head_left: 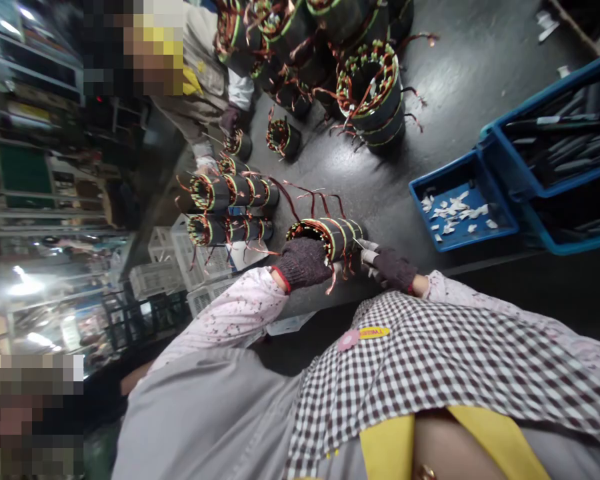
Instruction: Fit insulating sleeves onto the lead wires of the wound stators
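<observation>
A row of dark motor stators [344,235] lies on its side in front of me, with green-yellow slot liners and copper leads sticking out. At its open left end is my left hand [306,264], in a dark knit glove, gripping the rim; its fingertips are hidden in or behind the bore. My right hand [393,265], gloved with whitish fingertips, touches the right end of the row with bent fingers. A thin pale sliver shows near those fingertips, too small to name.
Two more stator rows [237,230] lie left, beside white crates [166,272]. Standing stators [373,100] crowd the floor ahead. A co-worker's gloved hand [229,121] touches a small stator [239,143]. At right, a blue bin [443,245] holds white pieces; larger blue bins [545,190] hold dark strips.
</observation>
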A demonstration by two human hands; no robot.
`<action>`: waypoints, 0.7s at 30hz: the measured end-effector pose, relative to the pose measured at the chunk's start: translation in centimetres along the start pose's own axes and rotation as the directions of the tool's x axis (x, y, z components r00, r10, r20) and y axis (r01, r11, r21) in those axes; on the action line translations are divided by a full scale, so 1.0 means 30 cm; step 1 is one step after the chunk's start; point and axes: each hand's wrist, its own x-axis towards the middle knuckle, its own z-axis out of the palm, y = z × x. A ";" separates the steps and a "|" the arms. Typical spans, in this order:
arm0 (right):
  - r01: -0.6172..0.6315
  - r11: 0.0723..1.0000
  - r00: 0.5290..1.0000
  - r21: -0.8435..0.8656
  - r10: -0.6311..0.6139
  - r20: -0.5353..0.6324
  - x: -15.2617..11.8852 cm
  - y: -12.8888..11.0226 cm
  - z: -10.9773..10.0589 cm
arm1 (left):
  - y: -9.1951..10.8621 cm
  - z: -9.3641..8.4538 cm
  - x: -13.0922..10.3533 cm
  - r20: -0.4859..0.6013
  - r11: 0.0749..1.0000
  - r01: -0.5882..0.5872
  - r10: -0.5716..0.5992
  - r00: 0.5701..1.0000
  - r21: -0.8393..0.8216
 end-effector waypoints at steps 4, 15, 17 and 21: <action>0.149 0.953 0.987 -0.264 -0.161 -0.026 0.018 0.114 -0.107 | -0.005 0.023 0.021 -0.026 0.999 -0.021 0.022 0.999 0.038; 0.044 0.830 0.994 -0.556 -0.094 -0.061 0.052 0.180 -0.090 | -0.028 0.031 0.015 -0.044 0.998 -0.069 0.069 0.997 0.001; 0.029 0.819 0.996 -0.573 -0.072 -0.052 0.040 0.161 -0.088 | -0.024 0.026 0.013 -0.036 0.997 -0.069 0.070 0.997 0.020; 0.017 0.793 0.998 -0.610 -0.049 -0.036 0.013 0.132 -0.078 | -0.020 0.020 0.011 -0.013 0.998 -0.057 0.057 0.998 -0.004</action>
